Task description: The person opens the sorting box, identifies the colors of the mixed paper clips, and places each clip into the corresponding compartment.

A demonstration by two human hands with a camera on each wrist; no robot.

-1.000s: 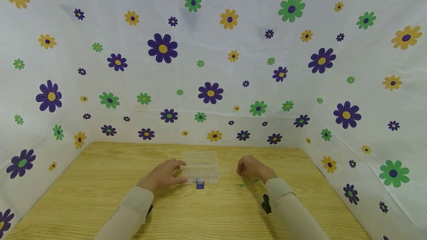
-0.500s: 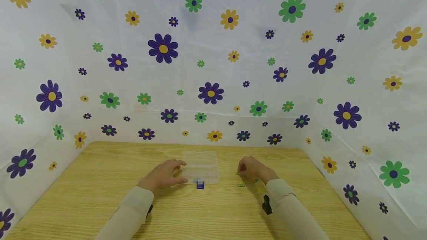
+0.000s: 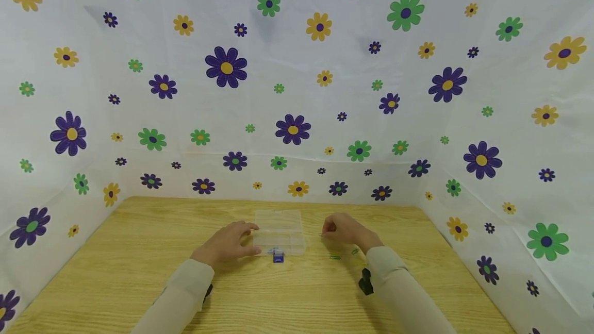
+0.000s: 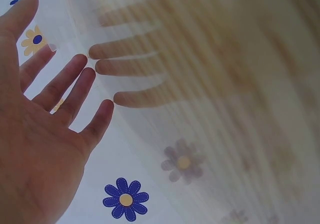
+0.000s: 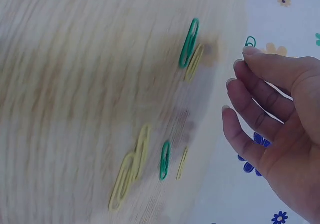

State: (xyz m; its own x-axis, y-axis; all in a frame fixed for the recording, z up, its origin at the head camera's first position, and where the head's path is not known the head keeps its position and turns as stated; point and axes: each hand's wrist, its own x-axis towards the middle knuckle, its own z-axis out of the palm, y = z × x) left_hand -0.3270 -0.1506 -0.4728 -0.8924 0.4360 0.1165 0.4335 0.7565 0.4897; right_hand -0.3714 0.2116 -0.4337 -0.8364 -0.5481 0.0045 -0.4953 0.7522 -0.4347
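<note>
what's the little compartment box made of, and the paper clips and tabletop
Compartment box: looks like clear, glossy plastic; the table shows through it. Paper clips: bent wire with green or yellow colour, probably a coating. Tabletop: light wood grain, smooth; could be laminate rather than solid wood.

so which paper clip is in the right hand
The green clip pinched at the right hand's fingertips; the other green and yellow clips lie loose on the table.

Head view high, facing table (image 3: 139, 251) and backdrop; both wrist views close above that tabletop.
</note>
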